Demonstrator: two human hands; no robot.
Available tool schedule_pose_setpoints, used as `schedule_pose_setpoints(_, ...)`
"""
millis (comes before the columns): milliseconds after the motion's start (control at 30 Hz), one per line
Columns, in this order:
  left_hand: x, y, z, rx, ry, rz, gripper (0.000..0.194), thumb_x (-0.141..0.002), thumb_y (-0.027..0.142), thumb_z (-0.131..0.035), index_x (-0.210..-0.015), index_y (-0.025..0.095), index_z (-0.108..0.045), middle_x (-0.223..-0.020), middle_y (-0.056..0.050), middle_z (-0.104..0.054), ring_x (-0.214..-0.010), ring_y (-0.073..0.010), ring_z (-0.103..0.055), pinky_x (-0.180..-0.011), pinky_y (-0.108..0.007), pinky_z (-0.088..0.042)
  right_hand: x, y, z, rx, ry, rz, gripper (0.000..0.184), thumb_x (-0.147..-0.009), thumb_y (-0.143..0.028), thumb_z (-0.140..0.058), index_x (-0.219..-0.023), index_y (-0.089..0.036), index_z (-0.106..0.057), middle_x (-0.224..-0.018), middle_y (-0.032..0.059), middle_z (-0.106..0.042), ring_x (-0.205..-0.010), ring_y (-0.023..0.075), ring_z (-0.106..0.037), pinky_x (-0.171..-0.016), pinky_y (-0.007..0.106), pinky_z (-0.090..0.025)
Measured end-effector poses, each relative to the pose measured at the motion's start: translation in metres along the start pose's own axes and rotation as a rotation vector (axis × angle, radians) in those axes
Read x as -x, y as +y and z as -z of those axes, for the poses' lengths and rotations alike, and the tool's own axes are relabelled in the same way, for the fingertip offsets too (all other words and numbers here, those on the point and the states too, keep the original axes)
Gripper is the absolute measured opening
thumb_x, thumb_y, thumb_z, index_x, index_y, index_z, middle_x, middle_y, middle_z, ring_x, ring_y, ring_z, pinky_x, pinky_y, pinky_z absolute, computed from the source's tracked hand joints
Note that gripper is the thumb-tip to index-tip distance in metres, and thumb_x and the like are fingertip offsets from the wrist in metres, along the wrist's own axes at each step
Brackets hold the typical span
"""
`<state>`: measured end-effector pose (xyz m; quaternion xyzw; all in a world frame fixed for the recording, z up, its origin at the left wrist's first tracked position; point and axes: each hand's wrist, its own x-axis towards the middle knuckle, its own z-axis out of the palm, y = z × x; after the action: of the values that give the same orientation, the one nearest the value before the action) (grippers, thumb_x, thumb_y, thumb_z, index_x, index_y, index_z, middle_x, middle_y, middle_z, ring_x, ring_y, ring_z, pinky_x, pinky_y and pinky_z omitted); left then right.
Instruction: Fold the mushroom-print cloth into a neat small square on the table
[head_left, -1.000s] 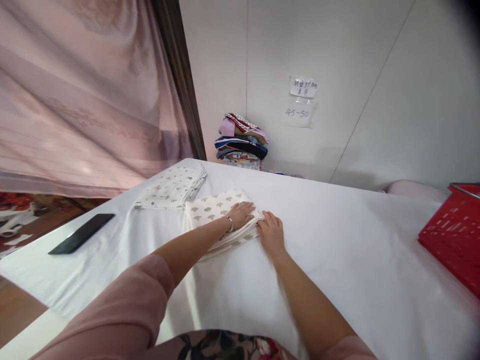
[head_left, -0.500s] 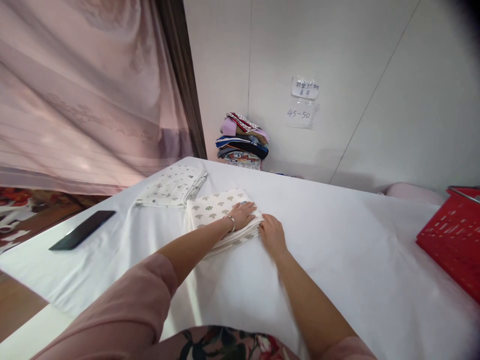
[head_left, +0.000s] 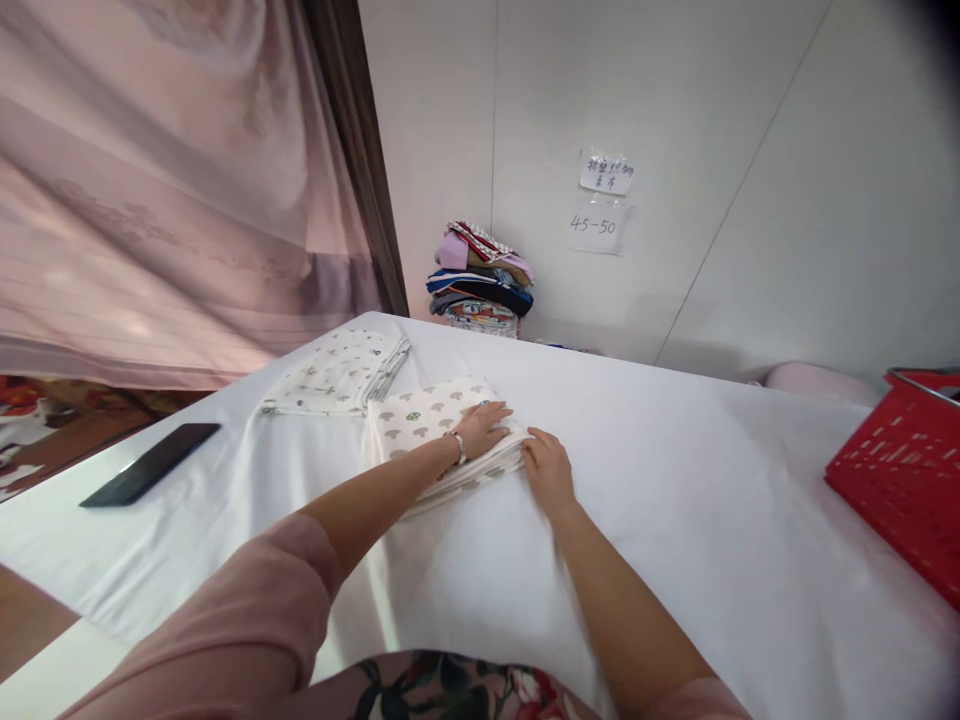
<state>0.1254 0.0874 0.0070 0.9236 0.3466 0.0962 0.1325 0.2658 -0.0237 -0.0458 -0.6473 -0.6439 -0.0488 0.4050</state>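
A folded white cloth with a grey mushroom print (head_left: 420,415) lies in several layers on the white-covered table (head_left: 675,500). Flat on its top, near the right side, rests my left hand (head_left: 482,430), fingers stretched out and a bracelet at the wrist. At the cloth's right edge, my right hand (head_left: 550,470) has its fingers curled against the layers, thumb and fingertips on the edge. Exactly how much fabric they pinch is hard to see. Just behind and to the left is another folded white cloth with small dark prints (head_left: 337,370).
A dark flat phone-like slab (head_left: 150,466) lies at the left of the table. On the right stands a red plastic basket (head_left: 900,470). A pile of folded fabrics (head_left: 482,285) rises behind the far edge, against a wall with paper signs (head_left: 600,200). A pink curtain (head_left: 165,200) hangs at left.
The view has shifted slightly, so the surroundings sit a little further left. Both hands stay at the mushroom-print cloth in nearly the same pose.
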Motion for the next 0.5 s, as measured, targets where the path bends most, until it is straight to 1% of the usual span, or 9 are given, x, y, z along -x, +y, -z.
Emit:
schedule_pose_setpoints(67, 0.006, 0.011, 0.004, 0.058, 0.09, -0.077, 0.035, -0.083, 0.037, -0.047, -0.113, 0.021, -0.055, -0.129, -0.007, -0.049, -0.119, -0.0165, -0.043, -0.104, -0.034, -0.029, 0.0, 0.003, -0.002, -0.086, -0.007, -0.031, 0.022, -0.082, -0.014, -0.043, -0.092, -0.02, -0.061, -0.111, 0.0056, -0.059, -0.103, 0.0176, -0.051, -0.09, 0.033, -0.041)
schedule_pose_setpoints(133, 0.014, 0.022, 0.006, 0.065, 0.143, -0.198, 0.025, -0.08, 0.036, -0.052, -0.097, 0.021, -0.062, -0.119, -0.006, -0.054, -0.113, -0.0163, -0.047, -0.101, -0.031, -0.033, 0.0, 0.006, -0.004, -0.169, -0.018, -0.045, 0.023, -0.082, -0.014, -0.041, -0.092, -0.02, -0.061, -0.11, 0.0054, -0.059, -0.102, 0.0166, -0.052, -0.089, 0.031, -0.043)
schedule_pose_setpoints(200, 0.022, 0.03, 0.007, 0.011, 0.13, -0.286, 0.014, -0.078, 0.032, -0.055, -0.085, 0.022, -0.064, -0.115, -0.004, -0.055, -0.112, -0.0178, -0.046, -0.101, -0.033, -0.032, -0.001, 0.008, -0.005, -0.231, -0.028, -0.043, 0.024, -0.081, -0.013, -0.04, -0.091, -0.02, -0.061, -0.108, 0.0059, -0.059, -0.103, 0.0161, -0.053, -0.089, 0.03, -0.043)
schedule_pose_setpoints(233, 0.025, 0.033, 0.007, -0.031, 0.117, -0.304, 0.011, -0.077, 0.029, -0.055, -0.082, 0.023, -0.064, -0.115, -0.004, -0.055, -0.114, -0.0188, -0.044, -0.101, -0.035, -0.031, -0.001, 0.008, -0.006, -0.25, -0.029, -0.041, 0.024, -0.081, -0.013, -0.04, -0.09, -0.02, -0.061, -0.108, 0.0063, -0.059, -0.102, 0.0162, -0.053, -0.09, 0.03, -0.043)
schedule_pose_setpoints(267, 0.028, 0.034, 0.007, -0.077, 0.109, -0.309, 0.01, -0.077, 0.024, -0.055, -0.082, 0.023, -0.064, -0.115, -0.004, -0.054, -0.115, -0.0196, -0.042, -0.101, -0.036, -0.03, -0.001, 0.008, -0.006, -0.263, -0.029, -0.041, 0.024, -0.081, -0.013, -0.04, -0.09, -0.019, -0.061, -0.108, 0.0069, -0.059, -0.102, 0.0163, -0.053, -0.09, 0.03, -0.043)
schedule_pose_setpoints(367, 0.029, 0.033, 0.006, -0.216, 0.135, -0.313, 0.02, -0.078, 0.014, -0.049, -0.091, 0.022, -0.063, -0.118, -0.005, -0.053, -0.12, -0.0203, -0.037, -0.1, -0.037, -0.03, -0.002, 0.007, -0.007, -0.285, -0.02, -0.042, 0.025, -0.079, -0.012, -0.04, -0.092, -0.018, -0.061, -0.109, 0.0086, -0.059, -0.103, 0.0169, -0.053, -0.092, 0.031, -0.042)
schedule_pose_setpoints(433, 0.027, 0.033, 0.005, -0.303, 0.155, -0.338, 0.025, -0.081, 0.012, -0.044, -0.096, 0.022, -0.062, -0.119, -0.006, -0.052, -0.12, -0.0205, -0.037, -0.099, -0.038, -0.031, -0.002, 0.006, -0.007, -0.301, -0.019, -0.045, 0.027, -0.079, -0.011, -0.04, -0.094, -0.017, -0.061, -0.109, 0.0091, -0.059, -0.103, 0.0171, -0.053, -0.092, 0.031, -0.042)
schedule_pose_setpoints(500, 0.023, 0.035, 0.003, -0.385, 0.171, -0.372, 0.025, -0.083, 0.013, -0.042, -0.097, 0.02, -0.062, -0.118, -0.007, -0.053, -0.12, -0.0218, -0.037, -0.098, -0.04, -0.031, -0.003, 0.007, -0.007, -0.321, -0.025, -0.052, 0.027, -0.078, -0.011, -0.04, -0.094, -0.017, -0.061, -0.109, 0.0093, -0.059, -0.102, 0.0175, -0.053, -0.09, 0.032, -0.043)
